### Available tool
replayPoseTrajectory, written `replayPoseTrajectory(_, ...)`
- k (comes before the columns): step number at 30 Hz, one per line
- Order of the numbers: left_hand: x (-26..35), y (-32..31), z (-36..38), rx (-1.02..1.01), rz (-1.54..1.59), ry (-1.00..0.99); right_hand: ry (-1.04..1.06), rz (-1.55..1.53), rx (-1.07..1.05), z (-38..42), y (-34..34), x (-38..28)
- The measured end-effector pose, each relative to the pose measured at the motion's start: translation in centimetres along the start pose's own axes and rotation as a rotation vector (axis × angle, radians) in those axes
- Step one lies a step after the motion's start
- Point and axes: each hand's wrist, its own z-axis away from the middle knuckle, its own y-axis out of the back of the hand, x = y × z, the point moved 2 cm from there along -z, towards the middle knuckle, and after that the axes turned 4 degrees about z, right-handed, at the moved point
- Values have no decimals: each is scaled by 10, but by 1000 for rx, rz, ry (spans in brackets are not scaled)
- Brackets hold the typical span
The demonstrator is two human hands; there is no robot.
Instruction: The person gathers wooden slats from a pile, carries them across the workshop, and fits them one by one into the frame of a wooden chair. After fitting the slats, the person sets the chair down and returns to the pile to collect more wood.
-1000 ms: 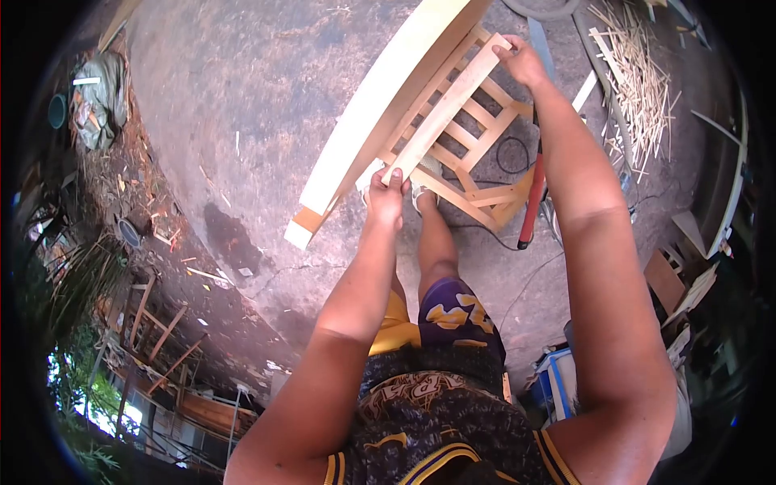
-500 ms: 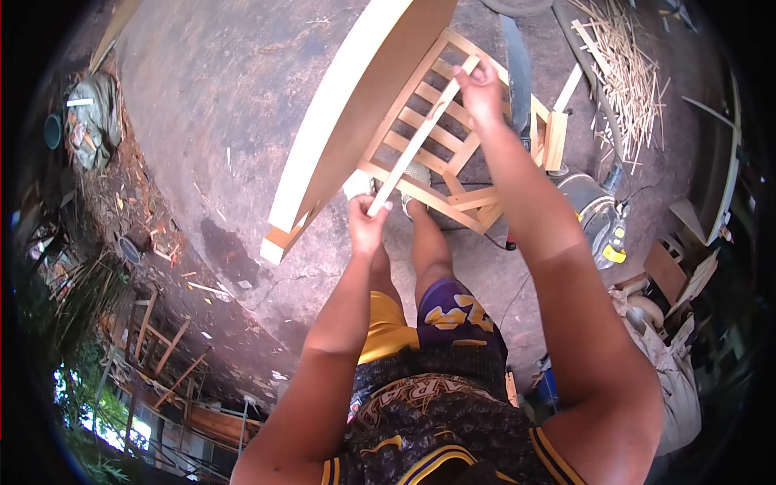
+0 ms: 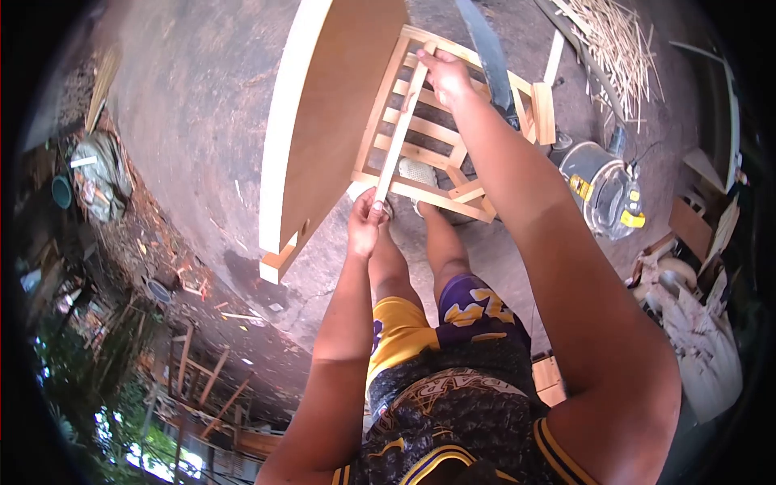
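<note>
A narrow wooden slat (image 3: 402,125) runs between my two hands, slanting over a slatted wooden frame (image 3: 416,151). My left hand (image 3: 366,222) pinches its near end, thumb on top, right at the frame's near rail. Up at the far end, my right hand (image 3: 447,79) grips the slat close to the frame's far rail. A big wooden panel with a curved pale edge (image 3: 279,137) stands along the frame's left side, with a short block at its near corner. My feet are partly hidden under the frame.
A bluish-grey flat strip (image 3: 487,56) rises beside my right hand. Right of the frame stands a vacuum with a metal drum (image 3: 602,190), and a hose runs past a heap of thin wooden sticks (image 3: 618,52). A filled bag (image 3: 101,178) lies at far left.
The slat now lies further left over the frame, its far end nearer the panel and far rail. Both hands still hold it. The whole view has shifted slightly.
</note>
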Motion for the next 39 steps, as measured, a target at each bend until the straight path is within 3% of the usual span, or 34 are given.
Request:
replayPoseTrajectory(3, -2, 5, -3, -37, -9, -7, -32, -6, -25, -1, 1, -4)
replayPoseTrajectory(5, -4, 6, -3, -48, -62, -26, -177, 9, -111, -1, 1, -5)
replayPoseTrajectory(9, -2, 2, -3, -76, -115, -83, -195, 6, -166, -2, 2, -5)
replayPoseTrajectory(15, 3, 0, -5, -99, -150, -17, -169, -6, -130, 6, 0, -4)
replayPoseTrajectory(19, -4, 4, -8, -138, -127, -51, -289, 11, -188, 46, 1, 12)
replayPoseTrajectory(21, -5, 3, -7, -121, -138, -52, -270, 31, -320, 58, 8, 52)
replayPoseTrajectory(24, 2, -2, -5, -116, -90, -44, -215, 357, -340, 111, 10, 75)
replayPoseTrajectory(26, -1, 3, -6, -151, -105, -37, 14, 491, -421, 134, 22, 111)
replayPoseTrajectory(27, -2, 5, -7, -185, -119, -28, 40, 794, -425, 130, 37, 152)
replayPoseTrajectory(28, -3, 6, -9, -183, -122, -30, 156, 796, -299, 157, 42, 148)
replayPoseTrajectory(34, -8, 15, -17, -222, -284, -170, 167, 1178, -185, 194, 54, 122)
replayPoseTrajectory(35, -10, 17, -18, -235, -303, -204, 85, 1292, -186, 193, 49, 121)
replayPoseTrajectory(36, -8, 19, -18, -245, -260, -143, -6, 1405, -183, 193, 45, 120)
replayPoseTrajectory(39, -9, 14, -17, -254, -225, -73, 9, 1450, -127, 195, 41, 120)
